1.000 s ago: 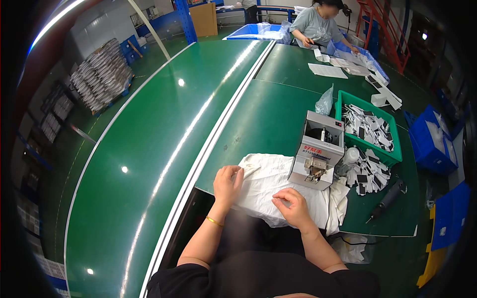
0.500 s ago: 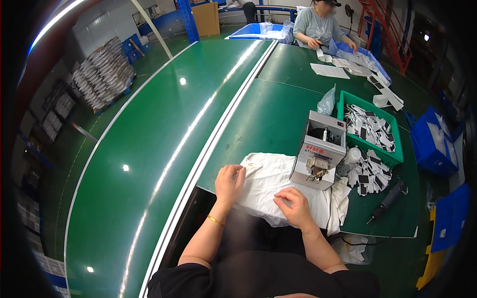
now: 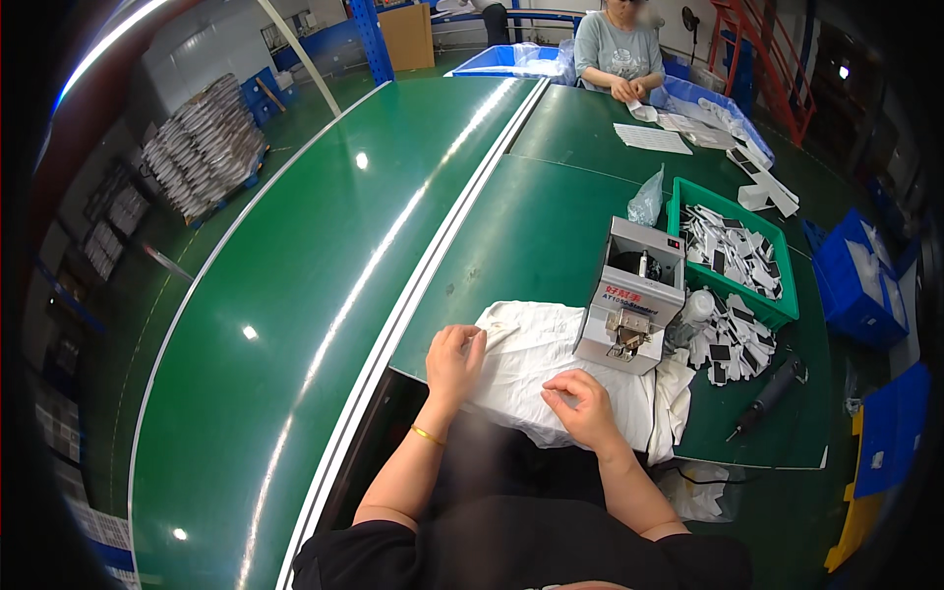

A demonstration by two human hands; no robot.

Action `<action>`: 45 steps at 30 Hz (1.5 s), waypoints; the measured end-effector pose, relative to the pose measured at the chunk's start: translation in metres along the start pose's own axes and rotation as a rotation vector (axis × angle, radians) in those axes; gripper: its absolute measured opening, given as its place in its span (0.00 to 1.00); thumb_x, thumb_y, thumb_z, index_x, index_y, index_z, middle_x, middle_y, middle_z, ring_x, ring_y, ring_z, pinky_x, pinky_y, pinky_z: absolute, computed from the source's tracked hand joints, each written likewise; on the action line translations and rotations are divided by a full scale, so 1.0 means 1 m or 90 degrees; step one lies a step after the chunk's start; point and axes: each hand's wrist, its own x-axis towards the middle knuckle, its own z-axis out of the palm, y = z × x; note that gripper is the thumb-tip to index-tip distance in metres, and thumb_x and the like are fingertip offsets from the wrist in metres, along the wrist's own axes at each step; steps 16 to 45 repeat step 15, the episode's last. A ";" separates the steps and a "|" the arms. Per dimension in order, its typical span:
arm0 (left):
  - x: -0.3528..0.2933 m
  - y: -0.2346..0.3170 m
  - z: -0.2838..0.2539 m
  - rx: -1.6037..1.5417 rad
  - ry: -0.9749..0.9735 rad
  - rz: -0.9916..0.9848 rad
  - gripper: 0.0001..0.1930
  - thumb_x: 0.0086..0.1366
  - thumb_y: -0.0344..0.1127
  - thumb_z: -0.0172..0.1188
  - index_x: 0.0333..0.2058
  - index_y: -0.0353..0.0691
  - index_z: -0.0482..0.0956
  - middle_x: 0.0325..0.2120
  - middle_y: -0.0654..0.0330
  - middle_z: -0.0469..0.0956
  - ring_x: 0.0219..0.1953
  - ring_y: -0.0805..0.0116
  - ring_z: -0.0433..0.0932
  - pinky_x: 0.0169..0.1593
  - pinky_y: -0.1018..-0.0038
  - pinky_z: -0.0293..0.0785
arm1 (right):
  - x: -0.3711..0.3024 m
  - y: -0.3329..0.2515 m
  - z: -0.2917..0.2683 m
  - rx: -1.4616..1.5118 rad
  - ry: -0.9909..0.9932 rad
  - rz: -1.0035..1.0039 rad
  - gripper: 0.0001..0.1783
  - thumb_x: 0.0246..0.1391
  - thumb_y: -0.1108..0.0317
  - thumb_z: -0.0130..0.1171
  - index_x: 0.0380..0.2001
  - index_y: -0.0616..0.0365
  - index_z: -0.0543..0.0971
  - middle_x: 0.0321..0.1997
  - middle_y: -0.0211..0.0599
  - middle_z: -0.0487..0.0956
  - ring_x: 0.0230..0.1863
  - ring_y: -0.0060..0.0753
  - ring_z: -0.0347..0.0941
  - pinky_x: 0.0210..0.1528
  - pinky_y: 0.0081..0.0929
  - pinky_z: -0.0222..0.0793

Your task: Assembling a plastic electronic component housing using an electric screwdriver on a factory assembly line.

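My left hand is at the left side of a white cloth spread over the table's front edge, with its fingers curled together. Thumb and forefinger of my right hand meet in a pinch above the same cloth. Anything in either hand is hidden or too small to make out. Just beyond the right hand, a grey benchtop machine stands partly on the cloth. Its small metal mechanism faces me, apart from both hands.
Right of the machine lie a pile of white and black tags, a green crate of similar pieces and a dark handheld tool. A clear plastic bag sits behind. A green belt runs along the left. A co-worker works at the far end.
My hands have stayed where they were. At the far end, the co-worker's hands have come together over a white piece.
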 end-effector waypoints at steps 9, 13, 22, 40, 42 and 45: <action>0.000 0.001 0.000 -0.002 -0.001 -0.005 0.06 0.62 0.34 0.64 0.32 0.38 0.81 0.30 0.57 0.80 0.35 0.59 0.78 0.40 0.67 0.74 | 0.000 -0.004 -0.001 -0.001 0.001 0.010 0.07 0.53 0.68 0.69 0.34 0.58 0.84 0.37 0.35 0.82 0.39 0.35 0.79 0.42 0.28 0.74; 0.000 0.000 -0.001 0.002 -0.005 -0.004 0.06 0.62 0.36 0.65 0.32 0.39 0.82 0.30 0.57 0.80 0.35 0.59 0.79 0.41 0.66 0.74 | 0.000 -0.003 -0.001 -0.006 0.003 0.002 0.07 0.53 0.67 0.69 0.34 0.58 0.85 0.37 0.35 0.82 0.39 0.35 0.79 0.42 0.28 0.74; 0.000 0.001 -0.001 0.004 -0.005 -0.007 0.06 0.62 0.36 0.65 0.31 0.40 0.82 0.30 0.57 0.80 0.35 0.59 0.79 0.41 0.66 0.74 | 0.000 -0.002 -0.001 -0.005 0.000 0.012 0.08 0.53 0.67 0.69 0.34 0.58 0.85 0.37 0.35 0.82 0.39 0.35 0.79 0.42 0.28 0.74; 0.000 0.001 -0.001 0.004 -0.005 -0.007 0.06 0.62 0.36 0.65 0.31 0.40 0.82 0.30 0.57 0.80 0.35 0.59 0.79 0.41 0.66 0.74 | 0.000 -0.002 -0.001 -0.005 0.000 0.012 0.08 0.53 0.67 0.69 0.34 0.58 0.85 0.37 0.35 0.82 0.39 0.35 0.79 0.42 0.28 0.74; 0.000 0.001 -0.001 0.004 -0.005 -0.007 0.06 0.62 0.36 0.65 0.31 0.40 0.82 0.30 0.57 0.80 0.35 0.59 0.79 0.41 0.66 0.74 | 0.000 -0.002 -0.001 -0.005 0.000 0.012 0.08 0.53 0.67 0.69 0.34 0.58 0.85 0.37 0.35 0.82 0.39 0.35 0.79 0.42 0.28 0.74; 0.000 0.001 -0.001 0.004 -0.005 -0.007 0.06 0.62 0.36 0.65 0.31 0.40 0.82 0.30 0.57 0.80 0.35 0.59 0.79 0.41 0.66 0.74 | 0.000 -0.002 -0.001 -0.005 0.000 0.012 0.08 0.53 0.67 0.69 0.34 0.58 0.85 0.37 0.35 0.82 0.39 0.35 0.79 0.42 0.28 0.74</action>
